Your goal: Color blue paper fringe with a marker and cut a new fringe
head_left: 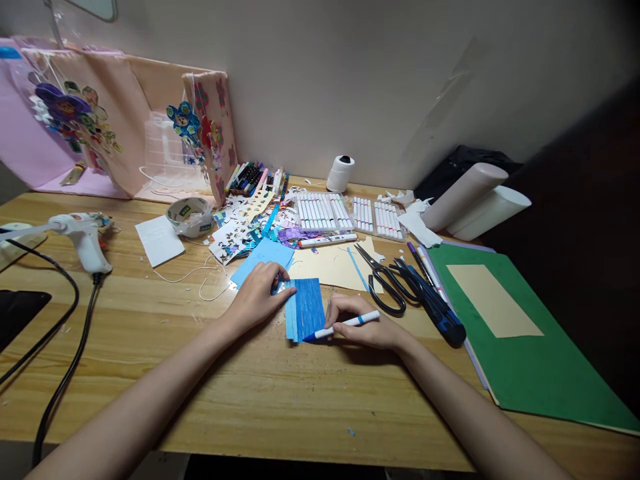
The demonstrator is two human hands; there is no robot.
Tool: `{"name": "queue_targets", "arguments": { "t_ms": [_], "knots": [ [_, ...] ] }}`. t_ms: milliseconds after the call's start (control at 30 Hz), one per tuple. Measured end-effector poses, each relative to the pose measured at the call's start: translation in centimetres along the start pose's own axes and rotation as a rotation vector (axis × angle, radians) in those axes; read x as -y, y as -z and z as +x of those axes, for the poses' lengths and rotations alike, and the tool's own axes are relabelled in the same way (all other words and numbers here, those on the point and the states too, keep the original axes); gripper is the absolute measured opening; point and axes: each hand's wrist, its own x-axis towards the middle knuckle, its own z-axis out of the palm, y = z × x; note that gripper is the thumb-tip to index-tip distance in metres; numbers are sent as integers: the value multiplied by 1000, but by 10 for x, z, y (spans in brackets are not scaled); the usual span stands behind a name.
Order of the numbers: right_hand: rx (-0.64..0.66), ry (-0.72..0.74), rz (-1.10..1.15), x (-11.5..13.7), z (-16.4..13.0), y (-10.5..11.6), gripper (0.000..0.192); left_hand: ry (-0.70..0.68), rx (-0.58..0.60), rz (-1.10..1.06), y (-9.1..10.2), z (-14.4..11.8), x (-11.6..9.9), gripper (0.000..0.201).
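— Two hands at the blue paper [305, 308]?
— Yes. The left hand [257, 293] lies flat, fingers released, pressing the paper's upper left corner. The right hand [363, 323] grasps a white marker [345, 325], tip touching the paper's lower edge.
— And the scissors [383, 280]?
— Just right of the paper, on the surface [260, 400].

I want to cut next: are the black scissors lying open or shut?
Open. The scissors lie flat on the table, their blades spread apart toward the cream paper.

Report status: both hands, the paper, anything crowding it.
Left hand flat on blue paper, pinning it. Right hand grips marker, tip at paper's lower edge. Scissors close right, apart.
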Motion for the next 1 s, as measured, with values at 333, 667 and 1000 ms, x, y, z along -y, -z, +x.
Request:
{"name": "queue_targets", "arguments": {
  "t_ms": [333,667,1000],
  "knots": [
    [-22,8,-8,-1,0,0,30,-2,-4,6,-1,0,0,15],
    [-54,5,-55,-3,-1,0,24,-2,-3,13,-1,0,0,17],
    [-13,6,-56,-4,-1,0,25,-13,-3,17,-1,0,1,16]
  ]
}}
